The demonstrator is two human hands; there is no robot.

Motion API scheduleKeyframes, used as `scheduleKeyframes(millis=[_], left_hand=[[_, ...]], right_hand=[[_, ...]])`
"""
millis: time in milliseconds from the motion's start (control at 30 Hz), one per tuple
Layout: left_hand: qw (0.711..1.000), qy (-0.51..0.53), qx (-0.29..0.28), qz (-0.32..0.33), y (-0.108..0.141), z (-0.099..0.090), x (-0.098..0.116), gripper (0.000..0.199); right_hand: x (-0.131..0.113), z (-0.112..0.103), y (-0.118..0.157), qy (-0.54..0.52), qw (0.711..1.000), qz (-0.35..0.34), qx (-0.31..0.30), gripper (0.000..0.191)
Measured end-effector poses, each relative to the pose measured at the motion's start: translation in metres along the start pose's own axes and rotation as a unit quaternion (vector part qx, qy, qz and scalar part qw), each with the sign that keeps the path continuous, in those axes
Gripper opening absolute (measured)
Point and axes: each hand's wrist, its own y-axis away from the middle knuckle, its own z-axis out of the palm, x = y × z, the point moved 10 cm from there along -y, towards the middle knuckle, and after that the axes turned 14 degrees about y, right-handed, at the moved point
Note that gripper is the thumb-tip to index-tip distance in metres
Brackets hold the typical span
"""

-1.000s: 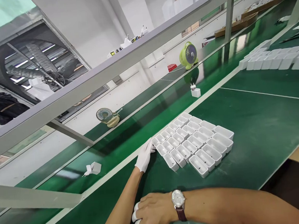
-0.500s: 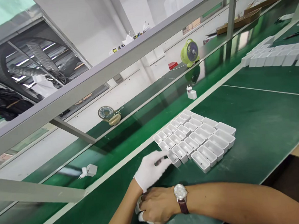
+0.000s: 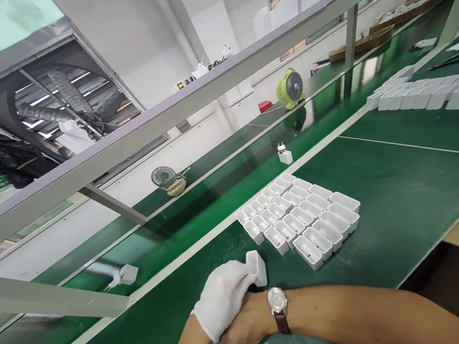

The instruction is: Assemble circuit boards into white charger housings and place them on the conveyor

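My left hand (image 3: 222, 298), in a white fabric glove, is closed around a small white plastic open-topped case (image 3: 256, 267), which stands on end just above my fingers, near the bottom middle of the view. My right hand (image 3: 246, 325) lies under and against the gloved one, bare except for white finger cots, and my forearm runs off to the right with a silver wristwatch on a dark red strap (image 3: 278, 304). I cannot tell whether my right hand is curled on anything, since the glove covers most of it.

Just beyond the held case, a block of matching white plastic cases (image 3: 299, 217) sits in tight rows on the green surface (image 3: 404, 191), open sides up. More white cases (image 3: 420, 95) stand in a line far off to the right.

Past the pale edging strip runs a glossy green conveyor belt (image 3: 215, 194) carrying 2 white plug adapters, 1 to the left (image 3: 124, 275) and 1 farther along (image 3: 284, 155). Behind it stand a small beige desk fan (image 3: 167, 179) and a lime-green desk fan (image 3: 290, 87). A grey metal frame rail (image 3: 170, 113) slants across the upper view.
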Motion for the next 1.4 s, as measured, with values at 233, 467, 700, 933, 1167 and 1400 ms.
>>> scheduleKeyframes(millis=[233,467,700,933,1167,1400], left_hand=[[0.988,0.018,0.136,-0.064,0.043,-0.048,-0.088,0.027],[0.96,0.112,0.236,-0.1,0.071,-0.049,-0.128,0.013],[0.903,0.244,0.301,-0.185,0.072,-0.025,-0.16,0.077],[0.871,0.367,0.255,-0.206,0.069,0.0,-0.169,0.081],[0.879,0.361,0.268,-0.161,0.072,0.0,-0.162,0.061],[0.884,0.363,0.281,-0.095,0.077,-0.005,-0.147,0.049]], right_hand=[[-0.015,-0.005,0.006,0.033,0.996,-0.079,0.01,0.015],[-0.007,0.002,0.007,0.026,0.998,-0.053,0.012,0.02],[-0.004,0.012,0.01,0.002,1.0,-0.027,0.016,0.023],[-0.005,0.017,0.012,-0.032,0.999,-0.038,-0.02,0.024],[-0.01,0.041,0.022,-0.057,0.996,-0.058,-0.028,0.025],[-0.002,0.069,0.037,-0.058,0.998,0.003,-0.015,0.028]])
